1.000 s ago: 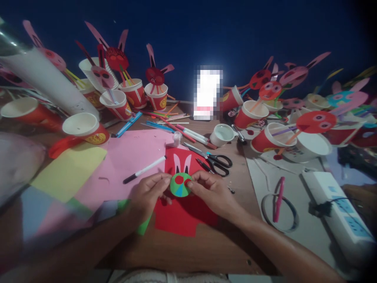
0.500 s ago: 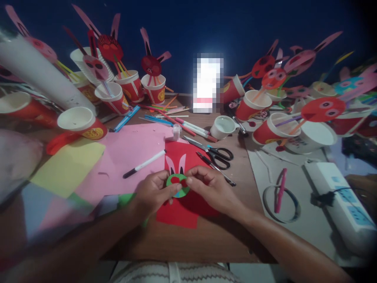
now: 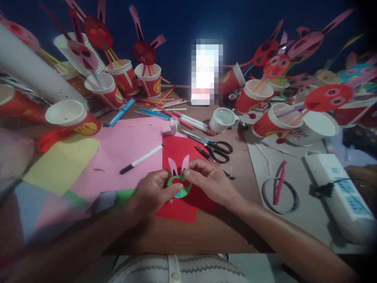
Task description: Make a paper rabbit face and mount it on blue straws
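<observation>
Between my hands is a small paper rabbit face (image 3: 186, 191), a green disc with red round patches and a bit of blue low down. Two pink paper ears with dark centres stand up from its top edge. My left hand (image 3: 157, 190) pinches the disc from the left, thumb across its front. My right hand (image 3: 206, 179) has thumb and fingertips closed on the base of the right ear. Beneath lies a red paper sheet (image 3: 176, 214). A black-and-white marker (image 3: 141, 159) rests on pink paper (image 3: 126, 145) to the left.
Black-handled scissors (image 3: 219, 151) and a pen (image 3: 203, 151) lie beyond my right hand. A white cup (image 3: 222, 120) stands behind them. Red paper cups (image 3: 149, 84) with rabbit faces line the back. At right are a tape roll (image 3: 296, 198) and a power strip (image 3: 338, 192).
My right hand has shifted from the disc's right edge up to the base of the right ear. My left hand keeps its pinch. The whole view has tilted slightly downward.
</observation>
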Action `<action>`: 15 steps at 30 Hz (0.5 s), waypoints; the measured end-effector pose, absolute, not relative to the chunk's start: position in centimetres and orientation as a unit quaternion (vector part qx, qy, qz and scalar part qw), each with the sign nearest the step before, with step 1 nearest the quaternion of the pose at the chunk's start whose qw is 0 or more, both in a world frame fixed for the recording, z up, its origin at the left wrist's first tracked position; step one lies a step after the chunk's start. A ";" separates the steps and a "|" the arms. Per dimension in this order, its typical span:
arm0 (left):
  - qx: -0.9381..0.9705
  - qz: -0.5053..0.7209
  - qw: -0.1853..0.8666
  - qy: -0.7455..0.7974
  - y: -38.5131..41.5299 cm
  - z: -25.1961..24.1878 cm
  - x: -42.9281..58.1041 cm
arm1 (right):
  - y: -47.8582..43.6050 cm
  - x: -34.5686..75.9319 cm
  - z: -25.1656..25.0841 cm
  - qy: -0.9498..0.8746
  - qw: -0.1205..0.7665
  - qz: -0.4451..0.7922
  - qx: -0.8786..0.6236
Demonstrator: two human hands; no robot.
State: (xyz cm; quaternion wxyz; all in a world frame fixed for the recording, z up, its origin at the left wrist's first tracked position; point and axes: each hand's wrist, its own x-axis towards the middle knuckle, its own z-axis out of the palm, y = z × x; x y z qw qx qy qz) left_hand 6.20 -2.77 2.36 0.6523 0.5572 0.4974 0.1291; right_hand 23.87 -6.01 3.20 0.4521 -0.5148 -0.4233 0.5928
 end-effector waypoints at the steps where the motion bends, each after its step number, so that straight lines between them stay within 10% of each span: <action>1: 0.560 0.126 0.649 0.499 -2.8 2.4 6.2 | -6.0 23.8 3.2 -0.424 0.451 0.591 -0.518; 15: 0.538 0.115 0.663 0.509 -2.8 2.5 6.4 | -5.8 24.5 3.0 -0.384 0.479 0.583 -0.532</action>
